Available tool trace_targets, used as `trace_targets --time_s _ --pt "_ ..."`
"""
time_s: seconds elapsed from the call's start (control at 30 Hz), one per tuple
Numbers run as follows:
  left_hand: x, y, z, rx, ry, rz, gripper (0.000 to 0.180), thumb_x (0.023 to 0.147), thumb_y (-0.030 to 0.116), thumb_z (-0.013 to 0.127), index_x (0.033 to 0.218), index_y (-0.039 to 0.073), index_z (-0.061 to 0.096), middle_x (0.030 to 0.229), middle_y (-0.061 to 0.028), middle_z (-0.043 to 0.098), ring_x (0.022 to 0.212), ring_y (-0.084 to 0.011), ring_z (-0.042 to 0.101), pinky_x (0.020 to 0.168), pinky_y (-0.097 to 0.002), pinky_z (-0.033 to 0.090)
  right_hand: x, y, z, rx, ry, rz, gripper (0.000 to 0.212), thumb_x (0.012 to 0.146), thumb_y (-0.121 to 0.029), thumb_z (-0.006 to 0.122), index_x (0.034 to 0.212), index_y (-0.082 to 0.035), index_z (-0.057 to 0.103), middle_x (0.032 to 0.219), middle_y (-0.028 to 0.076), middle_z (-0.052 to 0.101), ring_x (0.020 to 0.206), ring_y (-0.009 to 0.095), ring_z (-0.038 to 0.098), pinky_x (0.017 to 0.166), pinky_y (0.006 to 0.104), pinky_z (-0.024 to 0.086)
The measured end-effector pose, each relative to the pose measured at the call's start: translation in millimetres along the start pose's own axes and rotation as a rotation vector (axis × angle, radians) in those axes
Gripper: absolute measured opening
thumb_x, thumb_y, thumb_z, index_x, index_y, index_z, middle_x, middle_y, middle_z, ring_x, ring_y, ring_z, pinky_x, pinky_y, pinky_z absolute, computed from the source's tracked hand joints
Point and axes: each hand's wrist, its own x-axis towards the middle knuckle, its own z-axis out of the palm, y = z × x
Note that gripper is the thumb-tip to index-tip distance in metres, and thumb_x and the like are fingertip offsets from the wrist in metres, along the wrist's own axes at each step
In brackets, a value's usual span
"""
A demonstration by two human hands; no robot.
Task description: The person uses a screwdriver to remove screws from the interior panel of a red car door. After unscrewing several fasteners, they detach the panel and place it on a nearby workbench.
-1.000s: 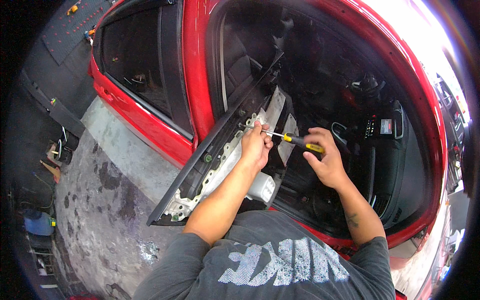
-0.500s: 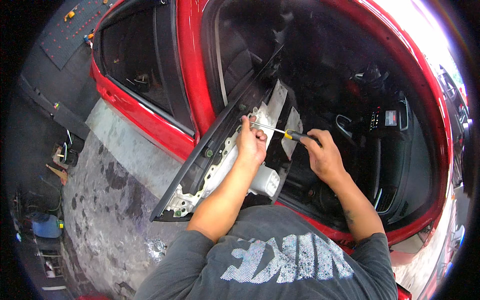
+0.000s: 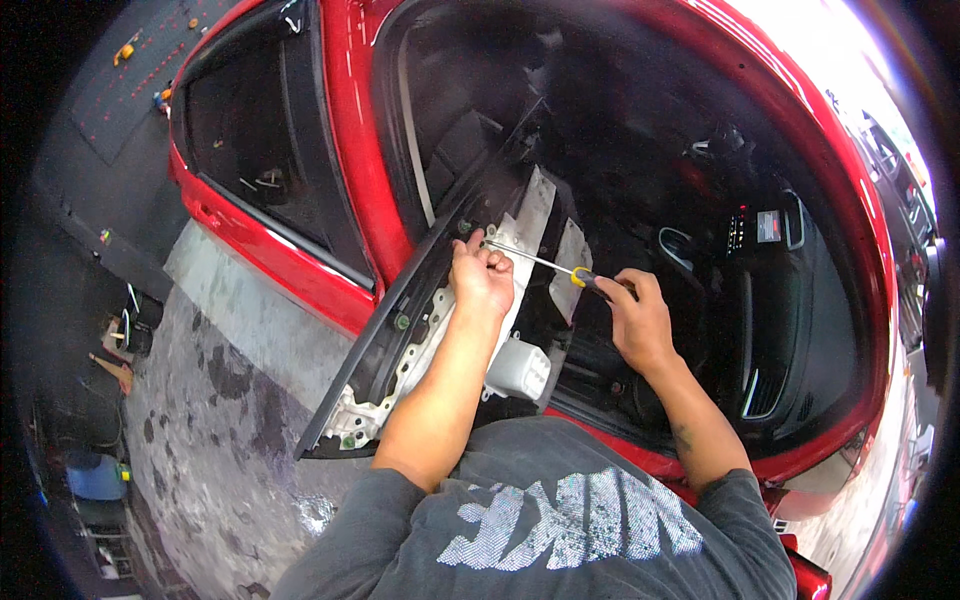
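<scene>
Top: short-sleeved, charcoal-grey cloth T-shirt (image 3: 540,450), matte, lightly creased. Print across its front: large, silvery-white, blocky slanted shapes (image 3: 575,525) built up from fine dots, dark grey showing between. Left sleeve (image 3: 375,515) and right sleeve (image 3: 745,515) same plain grey, loose, ending close to the elbows. Left forearm (image 3: 435,400) and right forearm (image 3: 705,425) bare. Right one carries a small, dark, tattoo-like mark (image 3: 684,438) near the elbow; design too small to read. Both hands (image 3: 482,280) bare.
</scene>
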Motion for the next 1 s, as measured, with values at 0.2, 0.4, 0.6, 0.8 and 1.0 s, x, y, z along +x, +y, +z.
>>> trace_targets --time_s 0.2,0.4,0.6,0.8,1.0 --pt "-6 -24 -8 0.174 -0.032 0.05 0.045 0.113 0.044 0.038 0.107 0.004 0.056 0.072 0.0016 0.033 0.064 -0.0153 0.036 0.059 -0.0312 0.036 -78 13 11 0.347 0.071 0.423 0.046 0.088 0.007 0.07 0.132 -0.007 0.067 0.119 0.013 0.062 0.106 0.027 0.065 0.086 0.0359 0.055" --pt "-28 -50 -35 0.359 -0.268 -0.078 0.035 0.097 0.036 0.048 0.102 0.003 0.059 0.073 -0.001 0.037 0.065 -0.0162 0.04 0.058 -0.0321 0.036 -159 -6 34 1.58 0.06 1.123 0.053 0.098 -0.005 0.072 0.147 -0.003 0.052 0.121 0.007 0.06 0.091 0.016 0.062 0.081 0.0344 0.053" --pt "-54 -41 -73 0.509 -0.126 -0.215 0.045 0.102 0.042 0.048 0.094 0.001 0.064 0.072 -0.002 0.044 0.061 -0.0153 0.043 0.052 -0.0266 0.033 -140 -29 31 1.549 -0.166 0.973 0.05 0.097 -0.005 0.075 0.143 -0.001 0.055 0.128 0.01 0.062 0.098 0.017 0.066 0.085 0.032 0.055" --pt "-119 -13 -75 0.606 -0.118 -0.06 0.079 0.109 0.074 0.03 0.087 0.004 0.058 0.067 0.0019 0.039 0.058 -0.0101 0.037 0.049 -0.0265 0.027 -110 -47 68 1.115 -0.268 0.588 0.036 0.095 -0.003 0.073 0.129 -0.002 0.06 0.123 0.01 0.065 0.118 0.02 0.063 0.105 0.034 0.049" --pt "-172 42 -112 1.101 -0.178 0.252 0.064 0.117 0.054 0.035 0.073 0.01 0.048 0.062 0.0021 0.042 0.052 -0.0086 0.036 0.048 -0.0274 0.028 -23 -41 98 0.885 -0.276 0.146 0.039 0.095 -0.039 0.077 0.114 -0.005 0.074 0.105 0.016 0.073 0.098 0.032 0.072 0.09 0.043 0.055"
